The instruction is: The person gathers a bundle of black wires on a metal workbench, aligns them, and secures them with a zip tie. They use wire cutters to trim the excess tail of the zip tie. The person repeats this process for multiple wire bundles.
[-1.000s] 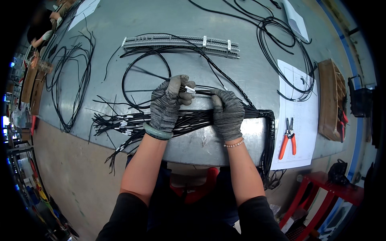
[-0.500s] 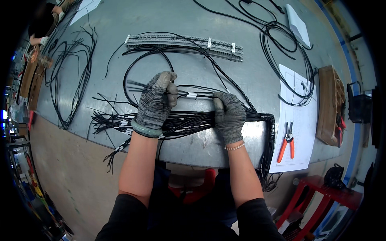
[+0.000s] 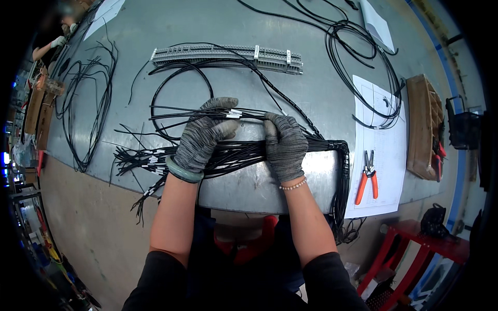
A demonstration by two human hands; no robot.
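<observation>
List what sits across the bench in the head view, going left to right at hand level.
Loose black wire loops → fanned wire ends with white tags → left hand → right hand → bend of the wire bundle → orange-handled pliers on the paper sheet → wooden rack.

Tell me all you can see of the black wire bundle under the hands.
The wire bundle is many thin black wires lying flat across the grey table. Its loose ends, some with small white tags, fan out at the person's left. At the right it bends down over the table edge. The gloved left hand and right hand press on it, pinching a few tagged wires above.
</observation>
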